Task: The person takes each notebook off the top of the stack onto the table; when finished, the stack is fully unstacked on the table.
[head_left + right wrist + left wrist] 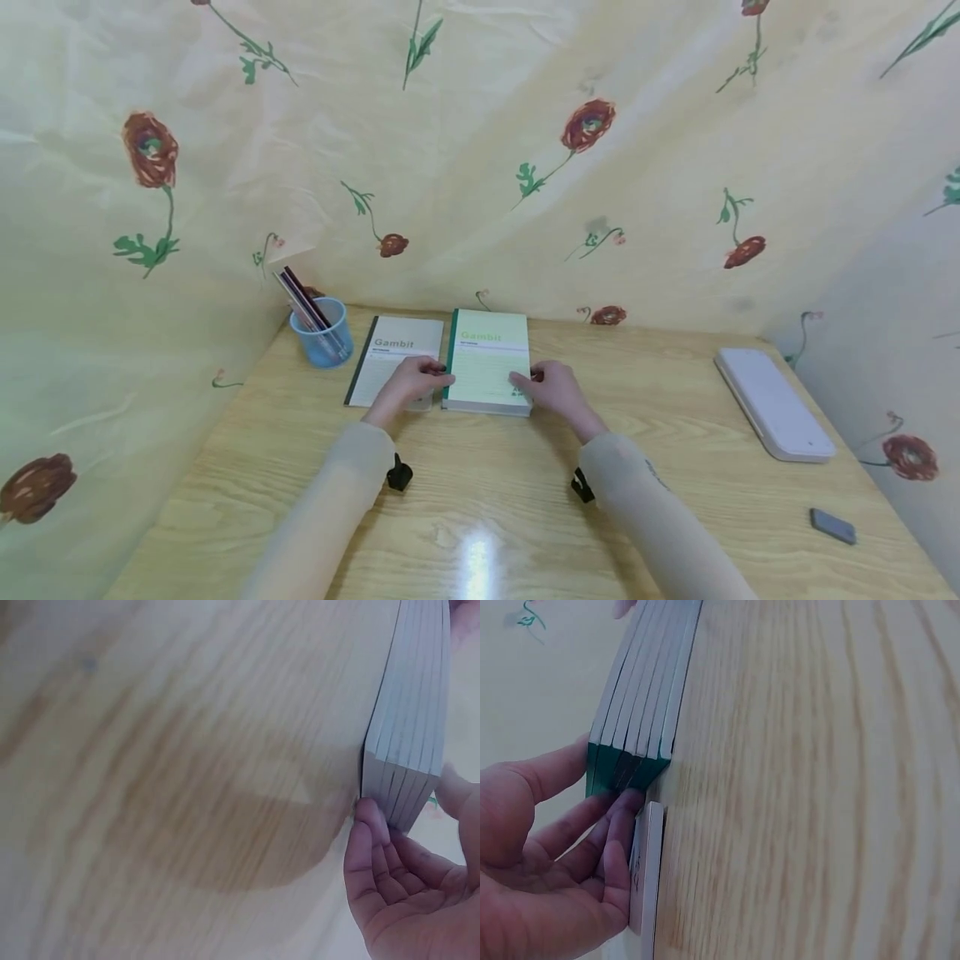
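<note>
A stack of several green-covered Gambit notebooks (483, 354) lies on the table, its spines facing left. My left hand (411, 382) holds the spine side, thumb at the top cover and fingers against the spines (615, 769). On the opposite side my right hand (557, 388) grips the page edges (405, 784), its thumb over the top cover and fingers low against the side. Just left of the stack lies a grey Gambit notebook (401, 333) with a dark spine, partly hidden beneath my left hand and wrist.
A blue pen cup (322, 337) with several pencils (303, 300) stands at the back left. Toward the right edge lie a white flat case-like object (776, 404) and a small dark grey object (832, 526). A flowered cloth (480, 167) hangs behind the wooden table (465, 492).
</note>
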The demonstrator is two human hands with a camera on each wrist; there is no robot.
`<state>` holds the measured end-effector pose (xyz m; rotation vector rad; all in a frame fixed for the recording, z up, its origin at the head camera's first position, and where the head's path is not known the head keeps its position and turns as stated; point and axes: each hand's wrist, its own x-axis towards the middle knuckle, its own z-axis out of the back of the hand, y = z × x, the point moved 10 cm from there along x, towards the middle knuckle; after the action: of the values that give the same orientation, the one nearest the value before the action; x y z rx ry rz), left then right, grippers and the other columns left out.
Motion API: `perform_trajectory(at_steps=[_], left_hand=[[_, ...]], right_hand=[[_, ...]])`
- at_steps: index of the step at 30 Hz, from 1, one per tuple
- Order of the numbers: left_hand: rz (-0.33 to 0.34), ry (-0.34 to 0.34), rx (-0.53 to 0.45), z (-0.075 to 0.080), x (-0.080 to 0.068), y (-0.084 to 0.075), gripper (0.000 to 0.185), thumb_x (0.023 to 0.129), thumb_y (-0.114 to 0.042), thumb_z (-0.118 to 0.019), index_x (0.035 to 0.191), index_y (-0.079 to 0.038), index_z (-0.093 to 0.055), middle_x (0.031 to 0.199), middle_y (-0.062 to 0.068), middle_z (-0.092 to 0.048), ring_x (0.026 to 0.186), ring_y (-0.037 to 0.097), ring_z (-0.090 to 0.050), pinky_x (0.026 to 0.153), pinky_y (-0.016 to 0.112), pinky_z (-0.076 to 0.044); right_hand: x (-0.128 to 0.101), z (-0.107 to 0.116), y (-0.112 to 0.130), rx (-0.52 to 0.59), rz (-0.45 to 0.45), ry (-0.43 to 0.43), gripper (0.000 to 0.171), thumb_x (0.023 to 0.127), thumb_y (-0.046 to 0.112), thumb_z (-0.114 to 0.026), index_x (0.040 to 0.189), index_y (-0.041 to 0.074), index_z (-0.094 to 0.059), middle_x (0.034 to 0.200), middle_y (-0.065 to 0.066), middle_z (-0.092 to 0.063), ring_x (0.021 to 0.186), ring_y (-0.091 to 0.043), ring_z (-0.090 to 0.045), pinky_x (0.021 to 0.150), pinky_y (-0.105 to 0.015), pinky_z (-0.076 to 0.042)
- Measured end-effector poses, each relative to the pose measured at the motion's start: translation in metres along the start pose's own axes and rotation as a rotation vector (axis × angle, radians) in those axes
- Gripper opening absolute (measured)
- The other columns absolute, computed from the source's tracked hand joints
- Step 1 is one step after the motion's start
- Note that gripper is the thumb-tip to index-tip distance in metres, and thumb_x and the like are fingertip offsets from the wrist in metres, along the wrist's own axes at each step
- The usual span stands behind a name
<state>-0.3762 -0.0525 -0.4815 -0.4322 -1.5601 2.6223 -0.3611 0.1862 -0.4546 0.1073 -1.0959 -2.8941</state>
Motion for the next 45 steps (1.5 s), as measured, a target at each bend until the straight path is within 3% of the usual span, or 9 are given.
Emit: perform_trajectory(at_steps=[5, 12, 20, 28, 36, 45], left_hand=[[0.03, 0.001, -0.025, 0.0, 0.001, 0.003, 0.043, 0.093, -0.028, -0.072, 0.127, -0.002, -0.062, 0.125, 0.013, -0.064, 0.12, 0.032, -0.057, 0.103, 0.046, -0.044], [0.016, 0.002, -0.035, 0.001, 0.001, 0.003, 0.039, 0.095, -0.024, -0.07, 0.126, 0.0, -0.063, 0.123, 0.014, -0.064, 0.116, 0.031, -0.058, 0.101, 0.044, -0.045], [-0.028, 0.008, 0.003, 0.0, 0.002, -0.002, 0.036, 0.095, -0.022, -0.07, 0.123, 0.001, -0.065, 0.117, 0.013, -0.066, 0.109, 0.028, -0.06, 0.096, 0.042, -0.048], [-0.008, -0.001, -0.012, 0.001, 0.0, -0.002, 0.035, 0.094, -0.019, -0.071, 0.123, 0.001, -0.064, 0.113, 0.012, -0.066, 0.104, 0.026, -0.061, 0.093, 0.04, -0.049], [-0.025, -0.004, -0.012, 0.002, 0.001, -0.002, 0.032, 0.094, -0.017, -0.07, 0.12, 0.002, -0.065, 0.111, 0.012, -0.067, 0.103, 0.025, -0.061, 0.092, 0.04, -0.049], [-0.031, 0.013, -0.027, 0.001, 0.002, -0.002, 0.031, 0.094, -0.016, -0.07, 0.118, 0.002, -0.065, 0.111, 0.012, -0.067, 0.102, 0.025, -0.061, 0.091, 0.039, -0.05]], right_hand=[[0.001, 0.0, 0.0, -0.022, 0.003, -0.009, 0.038, 0.094, 0.033, -0.071, 0.072, 0.005, -0.058, 0.062, -0.001, -0.048, 0.057, -0.014, -0.04, 0.053, -0.026, -0.034], [0.004, 0.001, -0.006, 0.023, -0.01, -0.025, 0.04, 0.094, 0.029, -0.072, 0.066, 0.007, -0.052, 0.058, 0.0, -0.047, 0.053, -0.013, -0.038, 0.051, -0.026, -0.032], [0.005, 0.008, -0.016, 0.06, -0.011, -0.038, 0.03, 0.094, 0.026, -0.071, 0.081, 0.001, -0.062, 0.065, -0.003, -0.051, 0.057, -0.014, -0.043, 0.052, -0.026, -0.036], [0.001, 0.02, -0.029, 0.212, -0.036, -0.012, 0.035, 0.098, 0.02, -0.066, 0.115, -0.01, -0.058, 0.085, -0.011, -0.062, 0.069, -0.015, -0.054, 0.058, -0.025, -0.046], [-0.004, 0.042, -0.049, 0.369, -0.102, -0.011, 0.038, 0.099, 0.02, -0.064, 0.119, -0.011, -0.057, 0.089, -0.008, -0.068, 0.071, -0.008, -0.06, 0.061, -0.022, -0.049], [-0.01, 0.069, -0.077, 0.41, -0.132, -0.025, 0.045, 0.099, 0.024, -0.064, 0.123, -0.012, -0.055, 0.085, 0.0, -0.067, 0.071, -0.004, -0.061, 0.063, -0.022, -0.051]])
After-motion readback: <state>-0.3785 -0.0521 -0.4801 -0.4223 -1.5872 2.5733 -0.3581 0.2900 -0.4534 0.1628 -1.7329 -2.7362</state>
